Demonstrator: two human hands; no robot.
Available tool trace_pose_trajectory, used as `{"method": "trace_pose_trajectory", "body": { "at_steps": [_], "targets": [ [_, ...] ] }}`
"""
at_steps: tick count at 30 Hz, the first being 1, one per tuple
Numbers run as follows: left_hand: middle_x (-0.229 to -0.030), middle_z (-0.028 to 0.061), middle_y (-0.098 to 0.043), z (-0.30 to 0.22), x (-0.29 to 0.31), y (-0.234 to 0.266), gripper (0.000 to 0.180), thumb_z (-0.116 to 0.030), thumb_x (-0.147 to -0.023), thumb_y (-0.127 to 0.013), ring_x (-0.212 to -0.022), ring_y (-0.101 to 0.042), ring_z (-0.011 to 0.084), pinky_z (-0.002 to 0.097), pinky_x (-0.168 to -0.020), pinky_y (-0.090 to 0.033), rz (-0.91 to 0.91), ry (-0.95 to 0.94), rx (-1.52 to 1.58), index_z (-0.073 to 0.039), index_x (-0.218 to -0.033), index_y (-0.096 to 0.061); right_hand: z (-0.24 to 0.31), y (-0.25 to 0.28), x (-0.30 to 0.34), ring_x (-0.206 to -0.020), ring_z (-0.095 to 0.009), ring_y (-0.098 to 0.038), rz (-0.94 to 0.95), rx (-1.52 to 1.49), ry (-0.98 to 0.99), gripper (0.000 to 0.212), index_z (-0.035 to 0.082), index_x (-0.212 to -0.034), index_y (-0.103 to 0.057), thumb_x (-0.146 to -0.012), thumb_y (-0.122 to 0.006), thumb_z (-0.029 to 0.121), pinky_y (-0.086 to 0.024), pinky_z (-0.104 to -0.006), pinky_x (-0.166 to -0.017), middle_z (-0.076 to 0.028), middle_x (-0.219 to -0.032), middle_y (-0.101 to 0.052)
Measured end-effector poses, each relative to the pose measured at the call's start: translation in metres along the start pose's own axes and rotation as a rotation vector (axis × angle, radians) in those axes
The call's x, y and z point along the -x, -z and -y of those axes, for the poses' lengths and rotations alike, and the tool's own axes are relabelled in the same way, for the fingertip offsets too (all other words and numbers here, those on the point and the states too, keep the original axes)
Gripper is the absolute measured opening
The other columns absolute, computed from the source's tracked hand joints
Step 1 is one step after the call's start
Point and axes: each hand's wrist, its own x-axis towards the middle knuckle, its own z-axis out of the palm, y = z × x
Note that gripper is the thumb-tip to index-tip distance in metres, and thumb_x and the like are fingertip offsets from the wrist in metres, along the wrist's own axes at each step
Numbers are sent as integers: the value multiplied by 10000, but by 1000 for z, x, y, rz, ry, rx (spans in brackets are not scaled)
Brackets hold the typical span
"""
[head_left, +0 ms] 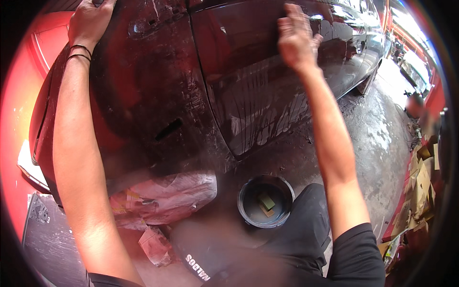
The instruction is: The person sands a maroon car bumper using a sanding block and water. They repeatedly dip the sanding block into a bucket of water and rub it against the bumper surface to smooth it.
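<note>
A dark, wet car body fills the upper middle, with drips running down its door (258, 105). My right hand (299, 40) is against the upper part of this door, fingers stretched out and thumb apart; I see nothing held in it. At the upper left, my left hand (91, 24) rests at the edge of the dark rear panel (143, 81), its fingers bent and partly cut off by the top of the picture. Between my knee and the car stands a round black bucket (242, 203) of water, with a greenish block (266, 200) and a tan piece inside.
Crumpled, paint-dusted sheeting (177, 196) lies under the car's lower edge. A dark flat panel (52, 239) is at the lower left. Torn cardboard (420, 191) is piled along the right. Wet concrete floor (373, 129) runs beside the car, and a red wall (19, 124) stands left.
</note>
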Motion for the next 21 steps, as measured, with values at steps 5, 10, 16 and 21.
{"method": "trace_pose_trajectory", "body": {
  "at_steps": [5, 10, 16, 21],
  "targets": [
    [-1076, 52, -804, 0, 3, -10, 217, -205, -975, -740, -1050, -756, 161, 316, -908, -560, -28, 8, -20, -100, -1164, -741, 29, -16, 21, -1658, -317, -124, -17, 18, 127, 643, 142, -1709, -229, -1159, -283, 471, -68, -731, -1266, -64, -1790, -200],
    [-1080, 53, -804, 19, -5, -7, 236, -215, -974, -742, -1042, -759, 173, 321, -898, -563, -1, -41, -16, -117, -1188, -745, 86, -59, 133, -1642, -285, -214, -67, -167, 491, 638, 240, -1675, -367, -1092, -530, 443, 13, -751, -1243, 17, -1757, -303],
    [-1110, 70, -813, 7, -5, -6, 286, -281, -966, -752, -1064, -772, 201, 361, -900, -581, -41, 12, -97, -160, -1225, -748, 80, -53, 151, -1653, -270, -184, -58, -94, 470, 650, 220, -1677, -365, -1085, -549, 416, 37, -784, -1215, 25, -1758, -308],
    [-1110, 82, -810, -13, 0, -2, 319, -340, -965, -743, -1077, -771, 238, 372, -911, -581, 13, 149, -150, -181, -1242, -741, 130, -40, 88, -1601, -302, -301, -266, -12, 457, 552, 127, -1621, -432, -1139, -438, 395, -126, -683, -1284, -118, -1688, -411]
  ]
}}
